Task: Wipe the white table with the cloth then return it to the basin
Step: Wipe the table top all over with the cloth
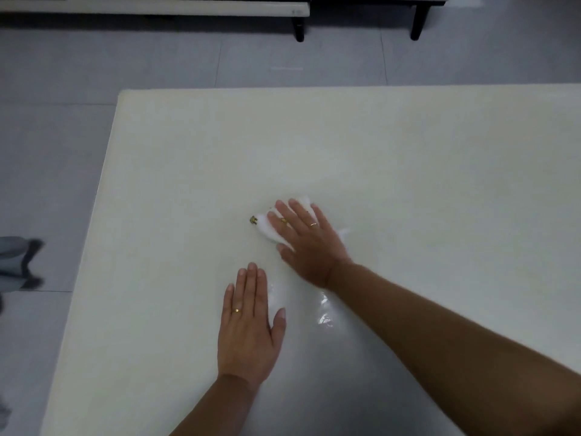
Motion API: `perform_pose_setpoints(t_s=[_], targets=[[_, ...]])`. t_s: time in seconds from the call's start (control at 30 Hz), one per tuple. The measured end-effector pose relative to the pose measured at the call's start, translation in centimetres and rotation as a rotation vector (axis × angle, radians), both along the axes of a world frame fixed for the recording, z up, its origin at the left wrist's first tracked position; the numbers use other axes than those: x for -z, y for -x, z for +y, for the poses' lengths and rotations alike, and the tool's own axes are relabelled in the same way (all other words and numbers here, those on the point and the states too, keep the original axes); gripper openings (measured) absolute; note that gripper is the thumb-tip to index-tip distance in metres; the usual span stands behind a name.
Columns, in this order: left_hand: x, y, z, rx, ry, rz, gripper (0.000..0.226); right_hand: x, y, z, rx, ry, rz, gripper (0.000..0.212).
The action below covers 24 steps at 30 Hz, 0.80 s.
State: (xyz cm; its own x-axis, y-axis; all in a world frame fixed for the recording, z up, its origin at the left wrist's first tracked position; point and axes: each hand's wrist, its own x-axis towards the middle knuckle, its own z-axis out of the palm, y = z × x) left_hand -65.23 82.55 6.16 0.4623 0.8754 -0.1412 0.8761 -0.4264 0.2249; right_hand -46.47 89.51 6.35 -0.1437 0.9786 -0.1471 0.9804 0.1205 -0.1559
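The cloth (276, 226) lies flat on the white desk (408, 158), pinned under the right hand (309, 243); its fingers (301, 212) are spread and pressed down on it rather than clenched, with white fabric showing past the fingertips and to their left. A small dark speck (253, 219) sits just beyond the cloth's left edge, so I'd judge the next stroke goes leftward from those fingers. The left hand (250, 325) rests open and flat, palm down, nearer the body and apart from the cloth, holding nothing. A wet sheen (325, 313) lies between the two arms. No basin is in view.
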Motion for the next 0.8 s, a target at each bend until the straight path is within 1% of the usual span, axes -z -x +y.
perform_pose_setpoints(t_s=[0.03,0.07,0.1,0.17,0.2,0.23,0.27,0.3,0.37,0.43,0.5,0.53,0.57,0.67,0.73,0.77,0.8], targets=[[0.0,0.0,0.0,0.000,-0.001,-0.011,0.067,0.2,-1.8,0.3,-0.014,-0.002,-0.050,0.061],[0.0,0.0,0.1,0.001,-0.004,-0.020,0.067,0.3,-3.6,0.7,0.051,0.006,-0.079,0.061],[0.0,-0.1,0.1,0.002,-0.008,-0.025,0.067,0.5,-5.0,1.1,0.176,0.010,-0.084,0.060],[0.0,0.0,0.1,-0.002,-0.011,-0.030,0.067,0.5,-5.8,2.2,0.495,0.030,-0.039,0.059],[0.0,0.0,0.1,-0.005,-0.007,-0.034,0.067,0.5,-5.0,2.9,0.631,0.043,-0.012,0.059],[0.0,0.0,0.1,-0.007,-0.001,-0.039,0.067,0.4,-3.5,3.5,0.717,0.057,0.004,0.060],[0.0,0.0,0.1,-0.008,0.003,-0.043,0.067,0.4,-1.7,3.9,0.731,0.062,0.008,0.061],[0.0,-0.1,0.1,-0.011,0.005,-0.044,0.067,0.4,0.1,4.1,0.666,0.046,0.001,0.062],[0.1,-0.1,0.0,-0.018,0.011,-0.040,0.067,0.2,2.9,3.7,0.400,0.016,0.001,0.062],[0.1,-0.2,0.1,-0.023,0.017,-0.054,0.067,0.0,2.3,3.4,0.146,-0.004,0.036,0.061],[-0.1,-0.6,0.4,-0.016,0.018,-0.085,0.069,0.0,-0.7,3.9,-0.007,-0.012,-0.006,0.061],[-0.2,-1.0,0.7,-0.003,0.012,-0.097,0.070,0.1,-2.4,4.3,-0.006,-0.010,-0.050,0.061],[-0.4,-1.5,1.3,0.017,0.003,-0.106,0.070,0.2,-4.2,4.7,0.060,0.000,-0.076,0.061],[-0.8,-4.0,4.1,0.045,-0.028,-0.107,0.069,0.2,-7.5,6.3,0.439,0.033,-0.047,0.058],[-0.9,-5.8,6.5,0.022,-0.047,-0.100,0.068,0.3,-6.3,7.6,0.643,0.060,-0.011,0.058],[-0.9,-6.7,7.6,0.006,-0.049,-0.096,0.069,0.3,-5.1,8.2,0.691,0.070,-0.002,0.059],[-0.9,-7.3,8.5,-0.010,-0.047,-0.090,0.069,0.4,-3.7,8.6,0.676,0.067,-0.002,0.059]])
